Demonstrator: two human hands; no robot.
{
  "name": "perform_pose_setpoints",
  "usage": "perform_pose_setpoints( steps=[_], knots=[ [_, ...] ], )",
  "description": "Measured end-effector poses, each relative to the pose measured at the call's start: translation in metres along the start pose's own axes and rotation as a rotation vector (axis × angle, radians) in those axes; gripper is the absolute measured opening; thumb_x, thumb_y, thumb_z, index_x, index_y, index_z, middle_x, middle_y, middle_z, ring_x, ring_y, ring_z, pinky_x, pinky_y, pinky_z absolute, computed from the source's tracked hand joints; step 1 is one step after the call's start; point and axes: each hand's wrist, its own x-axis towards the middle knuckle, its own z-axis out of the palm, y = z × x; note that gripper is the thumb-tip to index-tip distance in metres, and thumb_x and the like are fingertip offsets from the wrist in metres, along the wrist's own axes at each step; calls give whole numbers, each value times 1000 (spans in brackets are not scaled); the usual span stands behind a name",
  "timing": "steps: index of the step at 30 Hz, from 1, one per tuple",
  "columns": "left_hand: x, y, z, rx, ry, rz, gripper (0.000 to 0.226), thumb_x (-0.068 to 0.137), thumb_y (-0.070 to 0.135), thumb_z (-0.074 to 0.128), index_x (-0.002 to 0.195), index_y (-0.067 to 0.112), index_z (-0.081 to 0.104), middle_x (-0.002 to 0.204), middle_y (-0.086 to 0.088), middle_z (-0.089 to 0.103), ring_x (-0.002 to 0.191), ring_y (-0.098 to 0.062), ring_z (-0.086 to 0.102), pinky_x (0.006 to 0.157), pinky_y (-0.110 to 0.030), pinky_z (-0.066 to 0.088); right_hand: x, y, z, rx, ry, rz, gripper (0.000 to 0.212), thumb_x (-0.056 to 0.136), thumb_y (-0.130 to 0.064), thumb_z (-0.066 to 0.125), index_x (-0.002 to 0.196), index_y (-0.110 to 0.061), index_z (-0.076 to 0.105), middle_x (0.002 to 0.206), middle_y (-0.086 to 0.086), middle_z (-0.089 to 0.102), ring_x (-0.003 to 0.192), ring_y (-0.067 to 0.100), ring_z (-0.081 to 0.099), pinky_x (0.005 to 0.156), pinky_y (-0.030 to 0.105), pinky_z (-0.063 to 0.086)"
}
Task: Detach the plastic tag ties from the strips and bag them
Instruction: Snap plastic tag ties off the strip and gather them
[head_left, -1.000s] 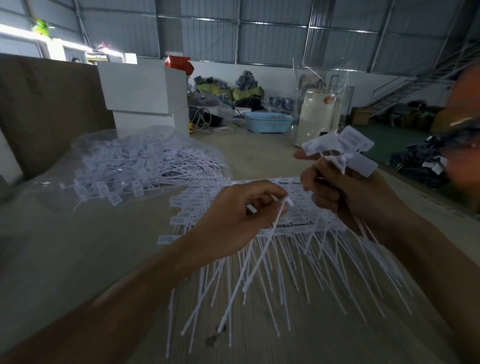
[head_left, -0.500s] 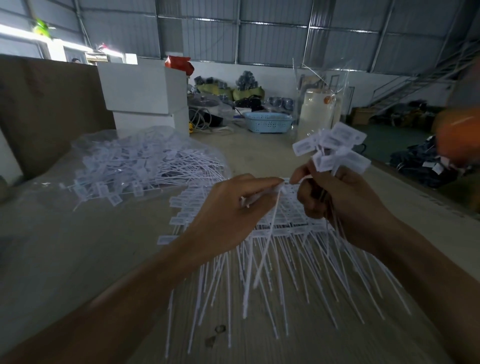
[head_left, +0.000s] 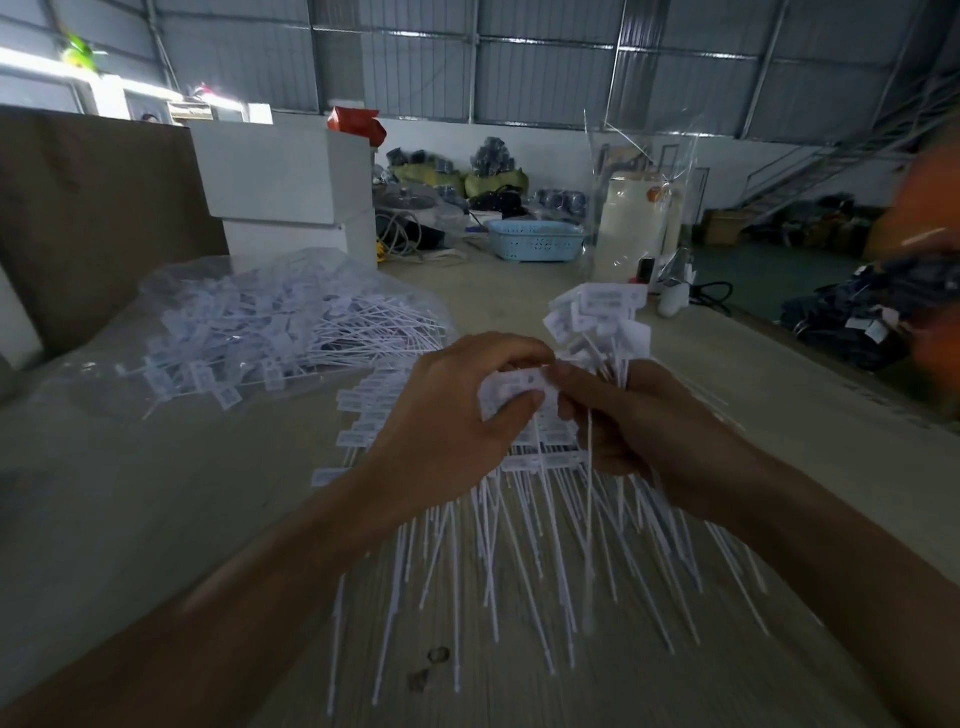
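A: White plastic tag ties (head_left: 597, 317) bunched in right hand (head_left: 644, 415), fingers curled tight; left hand (head_left: 457, 415) pinches one tag. Strips (head_left: 519, 499) on tabletop (head_left: 156, 519).
B: Risk?
A: Bundle could slip, scatter.

Both forearms bare, no sleeves in view. Left hand (head_left: 447, 415) & right hand (head_left: 639, 415): no gloves, rings, watch or wristbands. Nails short. Nothing else of the person shows.

Matt white plastic tag ties (head_left: 519, 519) lie on a smooth wood-grain table (head_left: 156, 519) beside a glossy clear bag (head_left: 171, 291).
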Motion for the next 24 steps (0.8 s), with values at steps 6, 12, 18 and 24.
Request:
perform_pose_setpoints(
  steps=[6,12,18,24],
  knots=[
    [1,-8,-4,171,-6,26,32,88,29,66,118,20,70,111,5,70,103,-21,64,90,-52,47,1,1,-3,193,-39,73,41,95,-42,58,59,-23,53,61,1,19,50,15,13,38,18,24],
    [0,-15,-2,235,9,100,26,94,23,61,115,13,71,106,0,73,96,-23,66,84,-41,53,-1,-2,0,114,-69,16,39,87,-46,59,62,-21,43,57,0,20,45,12,16,39,18,23],
    [3,-12,-1,120,-5,78,19,97,16,61,111,14,73,100,5,74,86,-4,65,75,-23,52,-6,-7,3,-20,-37,-97,42,88,-45,54,62,-13,45,47,-3,31,40,12,23,42,22,24],
    [2,-15,1,-164,-73,-149,17,95,8,60,86,10,75,80,5,73,69,-8,66,68,-33,56,-5,-4,5,-276,31,-225,50,92,-52,43,61,-12,46,45,-6,37,39,8,30,44,19,30]
  ],
)
